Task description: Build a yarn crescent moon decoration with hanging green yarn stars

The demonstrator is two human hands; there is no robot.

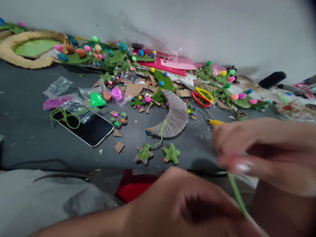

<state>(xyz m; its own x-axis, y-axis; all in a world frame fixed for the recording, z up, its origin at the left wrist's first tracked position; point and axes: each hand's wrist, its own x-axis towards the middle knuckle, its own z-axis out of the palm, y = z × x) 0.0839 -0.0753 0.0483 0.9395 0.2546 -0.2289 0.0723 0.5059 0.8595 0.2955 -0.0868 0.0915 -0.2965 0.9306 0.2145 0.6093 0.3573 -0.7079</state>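
A length of green yarn [236, 191] runs between my two hands at the lower right. My right hand [261, 151] pinches its upper end between thumb and finger. The lower end goes to my left hand [187, 200], whose fingers are curled and partly cut off by the frame edge. Beyond my hands, a crescent moon wrapped in grey yarn [176, 115] lies on the table. A green yarn strand links it to a grey and green star [144, 154]. Beside that sits another star wound in green yarn [171, 153].
A phone [86, 128] lies left under green yarn loops and plastic bags. Red and yellow scissors [201, 97] rest behind the moon. Cardboard scraps [119, 147] and leaf shapes with coloured pompoms [116, 59] are scattered along the wall. A tan ring [27, 64] lies far left.
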